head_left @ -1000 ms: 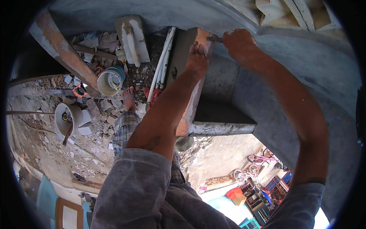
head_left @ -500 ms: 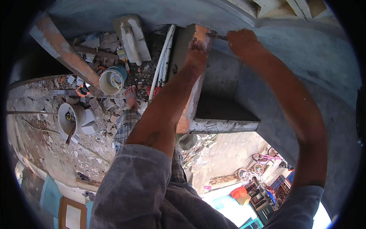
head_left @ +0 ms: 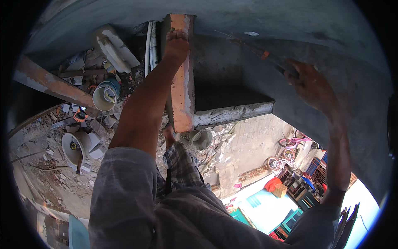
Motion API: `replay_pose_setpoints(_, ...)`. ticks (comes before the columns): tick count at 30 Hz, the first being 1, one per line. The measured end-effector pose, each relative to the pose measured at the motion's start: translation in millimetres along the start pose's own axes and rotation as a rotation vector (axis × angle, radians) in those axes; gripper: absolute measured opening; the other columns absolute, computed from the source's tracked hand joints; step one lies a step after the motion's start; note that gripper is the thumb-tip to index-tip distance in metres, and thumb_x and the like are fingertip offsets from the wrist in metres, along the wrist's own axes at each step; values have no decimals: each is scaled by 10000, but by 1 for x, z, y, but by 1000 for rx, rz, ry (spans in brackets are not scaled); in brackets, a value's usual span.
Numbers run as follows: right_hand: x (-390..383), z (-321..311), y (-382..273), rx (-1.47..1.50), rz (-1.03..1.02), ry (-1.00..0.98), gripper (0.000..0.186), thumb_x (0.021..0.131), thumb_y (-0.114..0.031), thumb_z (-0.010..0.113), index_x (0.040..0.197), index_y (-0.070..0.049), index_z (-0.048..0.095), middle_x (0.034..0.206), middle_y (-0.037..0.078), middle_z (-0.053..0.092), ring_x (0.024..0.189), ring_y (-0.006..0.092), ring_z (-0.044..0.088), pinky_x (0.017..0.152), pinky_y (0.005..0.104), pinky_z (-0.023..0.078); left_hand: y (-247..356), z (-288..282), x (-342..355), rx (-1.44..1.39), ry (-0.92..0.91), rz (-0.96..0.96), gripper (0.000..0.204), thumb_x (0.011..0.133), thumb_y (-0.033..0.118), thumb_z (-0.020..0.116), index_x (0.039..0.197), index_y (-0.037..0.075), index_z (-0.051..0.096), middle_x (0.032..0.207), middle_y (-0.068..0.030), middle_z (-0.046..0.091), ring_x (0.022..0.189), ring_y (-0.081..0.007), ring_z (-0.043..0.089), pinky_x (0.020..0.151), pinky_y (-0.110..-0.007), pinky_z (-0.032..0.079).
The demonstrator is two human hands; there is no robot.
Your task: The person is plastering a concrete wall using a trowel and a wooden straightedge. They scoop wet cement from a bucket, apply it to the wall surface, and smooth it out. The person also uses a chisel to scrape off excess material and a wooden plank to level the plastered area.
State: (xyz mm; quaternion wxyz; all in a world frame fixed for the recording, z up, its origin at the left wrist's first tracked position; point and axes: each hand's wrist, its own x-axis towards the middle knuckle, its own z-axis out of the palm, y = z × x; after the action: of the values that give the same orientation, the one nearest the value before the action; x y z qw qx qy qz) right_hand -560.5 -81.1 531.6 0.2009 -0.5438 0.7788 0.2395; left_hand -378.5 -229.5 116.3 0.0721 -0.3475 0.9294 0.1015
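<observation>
My left hand [head_left: 175,46] grips the upper part of an orange-painted concrete beam [head_left: 181,108], fingers together on its face. My right hand [head_left: 309,83], at the right, is closed round a long dark tool [head_left: 276,63] with an orange band, its thin metal end pointing up-left near the grey plastered wall [head_left: 348,50]; blur hides what kind of tool it is. Beside the beam sits a dark concrete recess [head_left: 217,66] with a rough front ledge [head_left: 232,112]. Left of my left hand, white pipes [head_left: 147,47] stand upright.
Rubble [head_left: 105,122] covers the floor at left, with a blue bucket [head_left: 101,97], white bucket [head_left: 70,145], plastering float [head_left: 114,52] and slanting beam [head_left: 49,81]. A grey bucket [head_left: 199,139] stands below the ledge. Bicycles [head_left: 290,143] and stored items lie down at right.
My right hand has pulled back down and right from the beam's top, bringing the tool into view. My left hand stays on the beam. The view has shifted, showing the beam further left.
</observation>
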Motion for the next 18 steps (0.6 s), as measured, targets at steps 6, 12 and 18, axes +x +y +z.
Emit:
replay_pose_setpoints(6,-148,226,44,558,93,54,318,1029,-212,544,1330,-132,610,988,245,709,889,437,684,769,511,551,12,-15,5,90,-15,128,635,906,157,647,1466,-48,428,1488,-186,468,1414,-348,421,1195,-519,302)
replay_pose_setpoints(12,-192,396,74,381,131,53,426,933,-43,562,1327,-199,610,860,212,648,726,413,682,600,504,561,4,-23,2,175,-41,197,872,690,283,900,1406,-11,499,1393,-144,507,1373,-341,456,1150,-507,368)
replay_pose_setpoints(18,-169,472,96,303,82,257,538,869,24,537,1359,-193,582,977,211,613,760,392,681,607,476,567,17,-34,3,283,-137,140,846,708,334,892,1413,59,515,1452,-137,484,1394,-334,443,1156,-542,356)
